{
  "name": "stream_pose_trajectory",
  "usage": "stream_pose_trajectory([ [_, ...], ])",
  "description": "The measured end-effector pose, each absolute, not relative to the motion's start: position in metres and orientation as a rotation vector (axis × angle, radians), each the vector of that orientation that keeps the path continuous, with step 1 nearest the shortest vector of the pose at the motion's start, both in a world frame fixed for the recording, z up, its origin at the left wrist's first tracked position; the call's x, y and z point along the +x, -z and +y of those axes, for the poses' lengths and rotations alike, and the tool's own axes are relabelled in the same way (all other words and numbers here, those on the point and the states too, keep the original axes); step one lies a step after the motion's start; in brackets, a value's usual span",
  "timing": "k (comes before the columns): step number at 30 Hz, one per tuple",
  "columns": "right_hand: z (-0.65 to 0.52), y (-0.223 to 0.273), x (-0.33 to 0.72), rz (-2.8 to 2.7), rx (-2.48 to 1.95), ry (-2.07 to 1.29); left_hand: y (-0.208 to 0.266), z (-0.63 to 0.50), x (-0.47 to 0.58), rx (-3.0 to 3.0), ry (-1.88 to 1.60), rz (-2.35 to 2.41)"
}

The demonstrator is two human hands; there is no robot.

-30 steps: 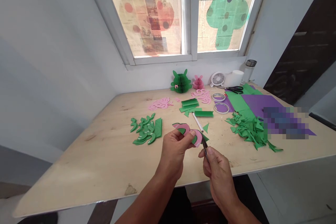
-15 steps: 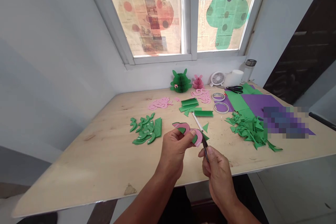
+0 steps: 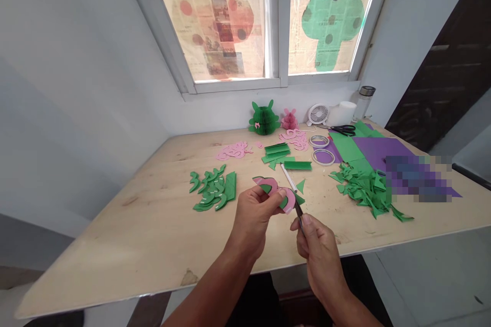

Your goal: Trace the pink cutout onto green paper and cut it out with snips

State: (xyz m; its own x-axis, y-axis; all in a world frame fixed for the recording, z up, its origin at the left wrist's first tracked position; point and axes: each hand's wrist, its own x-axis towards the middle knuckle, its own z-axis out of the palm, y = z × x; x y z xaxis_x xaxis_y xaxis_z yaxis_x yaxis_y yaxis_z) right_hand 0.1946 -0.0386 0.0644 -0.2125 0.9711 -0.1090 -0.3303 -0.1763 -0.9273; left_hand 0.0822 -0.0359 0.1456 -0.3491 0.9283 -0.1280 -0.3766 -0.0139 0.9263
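Note:
Between its thumb and fingers, my left hand (image 3: 255, 212) pinches a curved pink paper cutout (image 3: 290, 199) with green paper behind it. My right hand (image 3: 316, 240) is closed round a pair of dark scissors (image 3: 298, 210); their handles are mostly hidden in the fingers. The blades meet the right edge of the pink and green paper. Just beyond the held paper lie a white pen (image 3: 288, 178) and a small green scrap (image 3: 301, 186). To the left is a pile of curved green paper pieces (image 3: 210, 191).
Pink paper cutouts (image 3: 235, 150), folded green strips (image 3: 276, 150) and tape rolls (image 3: 323, 157) lie farther back. Green scraps (image 3: 362, 189) and purple paper (image 3: 387, 150) are at the right. A green paper figure (image 3: 264, 118), small fan (image 3: 318, 114) and bottle (image 3: 363, 103) stand along the wall.
Very little differs. Both hands, the paper and the scissors stay in almost the same place, with the blades still at the paper's right edge.

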Motion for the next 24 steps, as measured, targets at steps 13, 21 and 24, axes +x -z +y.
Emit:
stream_pose_trajectory([
  [13,-0.037,-0.062,0.195,-1.022,-0.934,-1.623,-0.139,-0.033,0.075,0.73,-1.516,1.259],
  [21,-0.033,-0.061,0.196,-1.051,-0.926,-1.635,-0.141,-0.032,0.071,0.794,-1.459,1.25],
  [24,-0.032,-0.06,0.197,-1.064,-0.917,-1.631,-0.141,-0.031,0.069,0.8,-1.447,1.246],
])
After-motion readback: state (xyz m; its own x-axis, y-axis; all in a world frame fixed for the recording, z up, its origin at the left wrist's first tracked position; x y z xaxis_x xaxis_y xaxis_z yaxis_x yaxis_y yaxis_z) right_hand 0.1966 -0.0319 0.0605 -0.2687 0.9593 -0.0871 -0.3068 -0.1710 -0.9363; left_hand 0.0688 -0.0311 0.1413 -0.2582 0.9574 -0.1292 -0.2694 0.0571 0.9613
